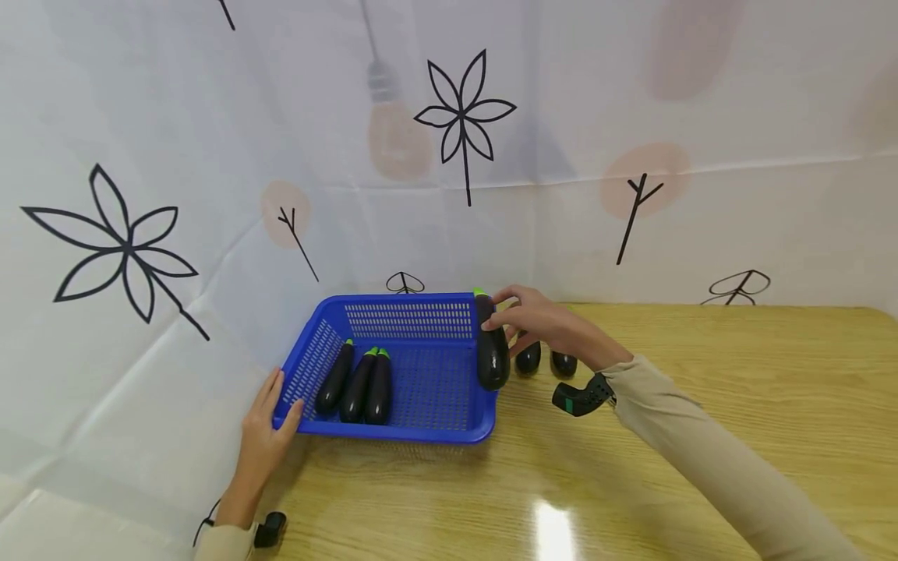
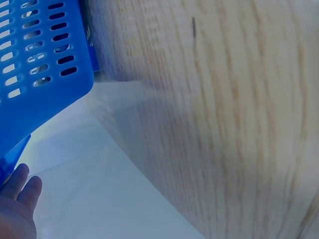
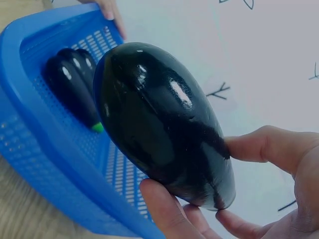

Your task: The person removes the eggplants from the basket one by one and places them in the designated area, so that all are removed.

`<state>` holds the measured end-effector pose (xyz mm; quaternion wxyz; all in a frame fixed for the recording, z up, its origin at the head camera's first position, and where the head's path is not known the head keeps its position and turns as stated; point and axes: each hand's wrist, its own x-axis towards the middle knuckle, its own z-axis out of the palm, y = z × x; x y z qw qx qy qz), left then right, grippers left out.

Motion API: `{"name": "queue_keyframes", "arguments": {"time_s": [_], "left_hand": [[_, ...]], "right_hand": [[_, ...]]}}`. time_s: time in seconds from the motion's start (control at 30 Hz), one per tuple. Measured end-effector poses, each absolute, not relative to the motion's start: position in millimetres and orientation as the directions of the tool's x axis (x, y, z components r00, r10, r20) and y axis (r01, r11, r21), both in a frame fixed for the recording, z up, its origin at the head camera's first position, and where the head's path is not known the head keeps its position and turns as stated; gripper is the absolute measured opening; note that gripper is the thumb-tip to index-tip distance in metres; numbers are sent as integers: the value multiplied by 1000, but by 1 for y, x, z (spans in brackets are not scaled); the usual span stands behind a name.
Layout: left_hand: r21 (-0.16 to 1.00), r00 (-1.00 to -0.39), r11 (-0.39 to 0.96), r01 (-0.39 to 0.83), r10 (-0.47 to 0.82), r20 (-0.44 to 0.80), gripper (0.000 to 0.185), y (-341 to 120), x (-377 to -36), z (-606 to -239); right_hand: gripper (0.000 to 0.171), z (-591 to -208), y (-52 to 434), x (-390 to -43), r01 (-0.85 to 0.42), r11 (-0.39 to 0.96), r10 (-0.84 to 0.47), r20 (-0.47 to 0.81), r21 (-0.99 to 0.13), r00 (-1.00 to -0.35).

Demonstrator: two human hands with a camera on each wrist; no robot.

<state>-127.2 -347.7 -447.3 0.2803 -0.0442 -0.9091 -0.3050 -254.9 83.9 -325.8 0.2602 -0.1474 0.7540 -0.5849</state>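
- The right hand point(image 1: 540, 321) grips an eggplant point(image 1: 491, 351) near its stem end, thumb on one side and fingers curled round the other, holding it over the right rim of the basket point(image 1: 421, 430).
- The left hand point(image 1: 270, 425) lies with fingers straight against the basket's front left corner, bracing it on the table point(image 1: 701, 436).
- Three eggplants point(image 1: 358, 383) lie side by side at the left of the basket floor, green stems pointing toward the back wall; the floor to their right is bare.
- Two more eggplants point(image 1: 546, 360) stand on the table just beside the basket, partly hidden behind the right hand.
- To do this well, I judge the held eggplant should clear the rim fully, then come down onto the bare floor next to the three, stem the same way, so they pack in a row.
- The skin looks slick; the grip should stay on until the eggplant rests on the floor.
- The left hand's bracing matters, since the light basket would probably slide on the glossy tabletop if knocked.
- In the right wrist view the eggplant point(image 3: 164, 124) is glossy, near-black, smooth and egg-shaped, fatter at the free end, with bright highlights.
- The basket point(image 3: 45, 134) is blue plastic, rectangular, with slotted walls and floor and a solid rounded rim.
- The table is pale varnished wood with visible grain.
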Motion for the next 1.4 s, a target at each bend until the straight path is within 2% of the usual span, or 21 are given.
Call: {"name": "queue_keyframes", "arguments": {"time_s": [0.67,1.4], "left_hand": [[545,-849,802,245,-94,520,61,-350,-129,-449],[547,-849,800,244,-96,519,61,-350,-129,-448]], "right_hand": [[62,-337,120,-257,84,290,-494,-224,-953,-840],[71,-346,152,-260,119,301,-466,-255,-946,-847]]}}
